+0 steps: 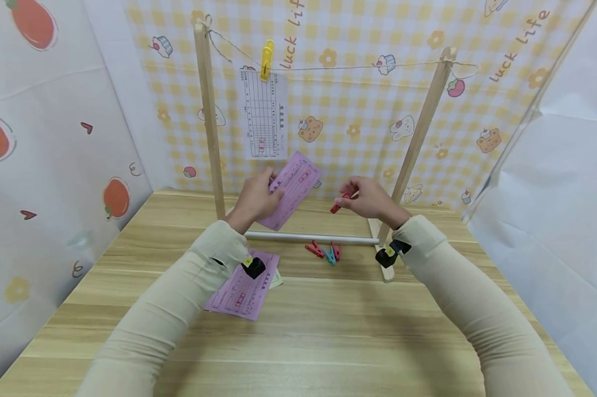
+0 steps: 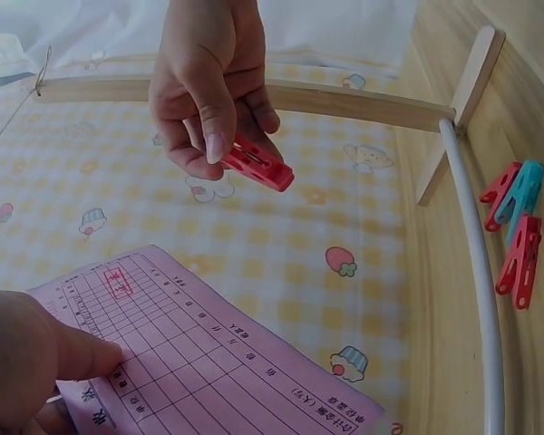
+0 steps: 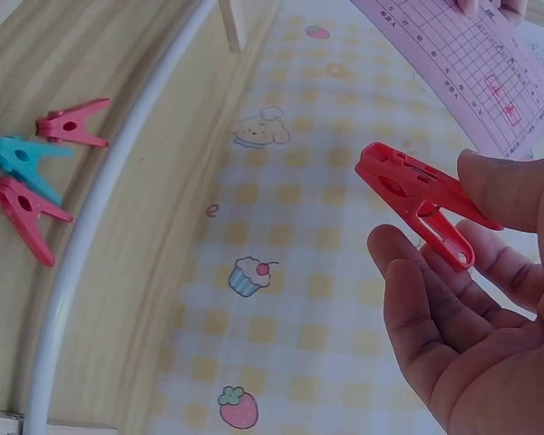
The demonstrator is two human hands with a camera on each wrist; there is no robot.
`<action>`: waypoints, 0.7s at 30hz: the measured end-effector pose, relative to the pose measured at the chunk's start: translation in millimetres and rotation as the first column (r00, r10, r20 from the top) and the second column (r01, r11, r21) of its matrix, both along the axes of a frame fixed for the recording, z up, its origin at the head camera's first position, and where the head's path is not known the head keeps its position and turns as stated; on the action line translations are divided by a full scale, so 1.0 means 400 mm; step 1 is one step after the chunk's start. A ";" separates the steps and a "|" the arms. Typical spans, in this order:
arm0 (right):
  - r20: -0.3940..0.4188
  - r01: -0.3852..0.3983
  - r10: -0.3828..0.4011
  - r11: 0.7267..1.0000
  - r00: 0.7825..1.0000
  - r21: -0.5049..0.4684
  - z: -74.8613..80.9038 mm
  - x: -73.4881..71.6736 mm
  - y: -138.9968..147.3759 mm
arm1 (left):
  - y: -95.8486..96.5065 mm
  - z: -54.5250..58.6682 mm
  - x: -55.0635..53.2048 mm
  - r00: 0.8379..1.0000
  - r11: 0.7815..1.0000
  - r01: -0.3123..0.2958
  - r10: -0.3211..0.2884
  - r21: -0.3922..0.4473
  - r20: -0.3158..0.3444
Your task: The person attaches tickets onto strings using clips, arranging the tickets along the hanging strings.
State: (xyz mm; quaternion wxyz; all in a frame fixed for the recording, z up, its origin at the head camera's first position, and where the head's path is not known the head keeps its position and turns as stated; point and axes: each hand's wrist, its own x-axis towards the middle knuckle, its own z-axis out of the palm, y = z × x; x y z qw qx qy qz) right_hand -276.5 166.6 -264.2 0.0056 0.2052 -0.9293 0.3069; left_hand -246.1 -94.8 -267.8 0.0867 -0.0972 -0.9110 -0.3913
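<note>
A pink printed form (image 1: 294, 187) is pinched between the thumb and fingers of my left hand (image 1: 257, 197), tilted above the back of the table. To its right, my right hand (image 1: 367, 197) holds a red clothespin (image 3: 415, 195) by its handle end, its nose pointing away from the palm. Behind the left hand, a white printed form (image 1: 265, 116) hangs from the string (image 1: 328, 69) under a yellow clothespin (image 1: 266, 59). Below the hands, red clothespins (image 2: 521, 261) and a blue clothespin (image 1: 330, 255) lie on the table.
Two wooden posts (image 1: 210, 121) hold up the string, joined low down by a white rod (image 1: 308, 237). More pink forms (image 1: 244, 289) lie on the wooden table (image 1: 328, 342) under the left forearm, over a pale green paper (image 1: 276, 279). A patterned cloth (image 1: 358, 33) covers the back.
</note>
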 end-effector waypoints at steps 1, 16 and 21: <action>-0.002 -0.002 0.002 1.000 1.000 -0.003 0.000 0.000 -0.001 | 0.000 0.000 0.000 1.000 1.000 -0.001 0.001 0.005 -0.005; -0.020 0.000 0.000 1.000 1.000 -0.010 0.034 0.000 -0.014 | 0.009 0.029 -0.010 1.000 0.999 -0.010 0.011 0.040 -0.003; -0.018 0.003 -0.003 1.000 1.000 -0.029 0.053 -0.003 -0.018 | 0.012 0.046 -0.012 0.999 0.999 -0.018 0.019 0.045 -0.032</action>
